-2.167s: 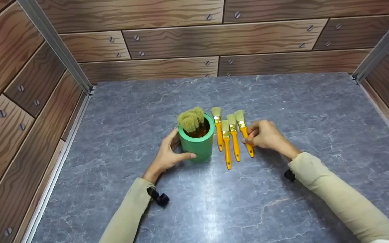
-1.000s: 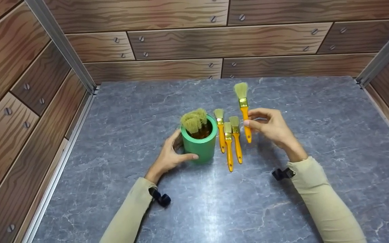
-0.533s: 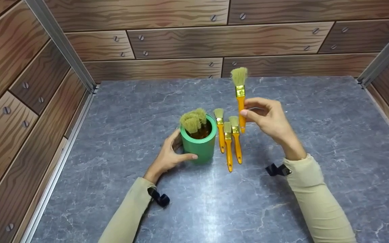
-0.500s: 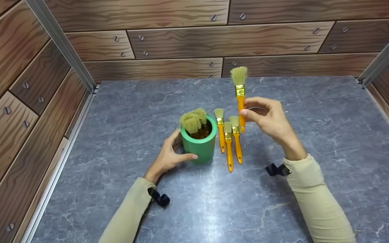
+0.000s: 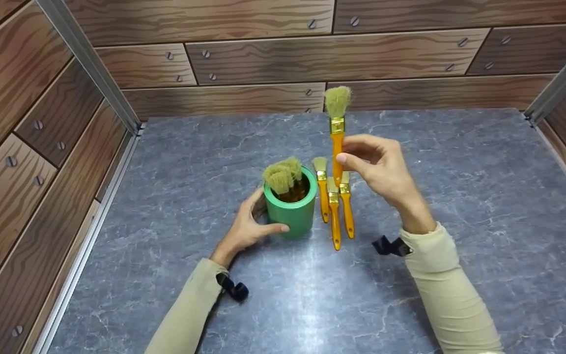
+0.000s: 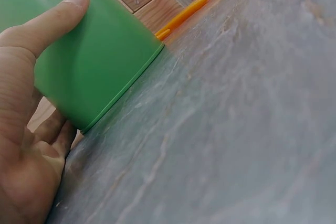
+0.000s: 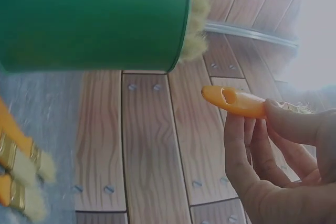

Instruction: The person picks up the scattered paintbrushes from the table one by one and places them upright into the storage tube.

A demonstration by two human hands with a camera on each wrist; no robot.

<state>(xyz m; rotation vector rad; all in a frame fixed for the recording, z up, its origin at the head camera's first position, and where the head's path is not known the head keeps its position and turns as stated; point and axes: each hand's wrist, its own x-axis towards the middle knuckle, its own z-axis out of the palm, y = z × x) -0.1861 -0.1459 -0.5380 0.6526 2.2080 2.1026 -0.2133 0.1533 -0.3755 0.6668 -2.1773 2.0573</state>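
Note:
My right hand [image 5: 381, 167] pinches a paintbrush [image 5: 337, 142] by its orange handle, bristles up, in the air above the table. In the right wrist view the handle end of that paintbrush [image 7: 231, 100] points toward the green cylindrical container [image 7: 94, 22]. My left hand [image 5: 246, 228] grips the side of the green container [image 5: 290, 216], thumb across its front; the left wrist view shows the thumb on the green wall [image 6: 105, 56]. Several brushes stand inside, their bristles [image 5: 280, 176] showing above the rim. Three more paintbrushes [image 5: 335, 221] lie on the table just right of the container, partly behind the held one.
The grey marbled table [image 5: 189, 162] spreads around the container. Wood-patterned panels [image 5: 258, 59] rise at the back and sides, with metal corner posts [image 5: 86, 64] between them. A small black camera [image 5: 234, 287] sits on each wrist.
My right hand has picked up the rightmost paintbrush from the table, raised it and carried it leftward toward the container. My left hand has stayed on the container.

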